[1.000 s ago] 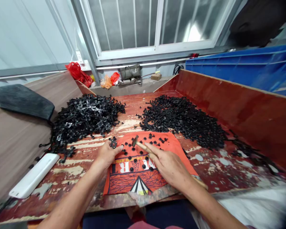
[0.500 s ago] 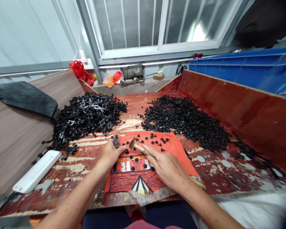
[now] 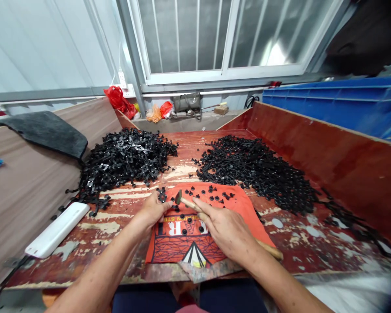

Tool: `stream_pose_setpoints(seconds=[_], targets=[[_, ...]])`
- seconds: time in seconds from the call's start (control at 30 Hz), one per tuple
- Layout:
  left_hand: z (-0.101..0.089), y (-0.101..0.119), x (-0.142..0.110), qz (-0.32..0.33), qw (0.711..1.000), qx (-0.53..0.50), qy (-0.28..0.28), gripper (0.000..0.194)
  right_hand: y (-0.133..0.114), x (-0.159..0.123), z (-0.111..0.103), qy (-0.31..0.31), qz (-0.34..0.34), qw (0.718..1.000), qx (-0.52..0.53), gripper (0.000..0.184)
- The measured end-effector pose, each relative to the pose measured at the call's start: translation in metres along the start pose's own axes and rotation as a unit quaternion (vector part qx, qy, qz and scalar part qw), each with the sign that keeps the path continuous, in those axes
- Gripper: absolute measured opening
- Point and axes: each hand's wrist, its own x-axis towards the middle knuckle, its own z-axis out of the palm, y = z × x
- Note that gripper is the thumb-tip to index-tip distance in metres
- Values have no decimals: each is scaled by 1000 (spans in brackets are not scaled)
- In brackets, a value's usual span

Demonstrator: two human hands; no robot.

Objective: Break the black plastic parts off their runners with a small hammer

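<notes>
My right hand (image 3: 226,221) is closed around the long wooden handle of a small hammer (image 3: 187,202). The handle's end comes out below my wrist. Its dark metal head is just right of the fingertips of my left hand (image 3: 152,211). My left hand pinches a black plastic part (image 3: 162,194) with rounded lobes, at the top left of an orange printed cloth (image 3: 244,208). Several small black round-headed pieces (image 3: 189,221) lie scattered on the cloth. My left fingers partly hide the pinched part.
A heap of black parts (image 3: 127,152) lies at the left and another black heap (image 3: 250,169) at the right. A white power bank-like device (image 3: 57,230) lies front left. Wooden side boards (image 3: 329,152) edge the table, with a blue crate (image 3: 339,102) beyond.
The hammer head has moved a little left, closer to my left fingertips. The whole view has shifted slightly. My left hand keeps its pinch on the black part.
</notes>
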Motion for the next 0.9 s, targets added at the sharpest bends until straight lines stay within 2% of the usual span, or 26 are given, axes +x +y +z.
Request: stream_pose_setpoints(seconds=[0.13,0.3,0.43,0.57,0.63,0.73,0.83,0.9], targets=[[-1,2,-2,5,1000,0,-5,38,-6,-1,-6,64,-9,998,22,49],[-1,4,-4,2,1000,4,-14,34,-9,-1,-1,4,-21,998,-65,47],[-1,5,-3,11,1000,-11,-24,35,-11,1,-2,31,-14,998,-55,47],[-3,5,-2,14,1000,-7,-22,37,-16,5,-2,-19,6,997,-75,43],[-3,5,-4,16,999,0,-33,38,-18,5,-8,-9,8,999,-49,44],[-1,7,-13,34,998,23,-47,40,-14,-5,-24,41,11,998,43,47],[-3,24,-21,75,991,78,-75,41,5,-31,-37,70,41,991,107,47],[-17,52,-18,116,983,116,-81,41,23,-53,-38,78,77,987,114,46]])
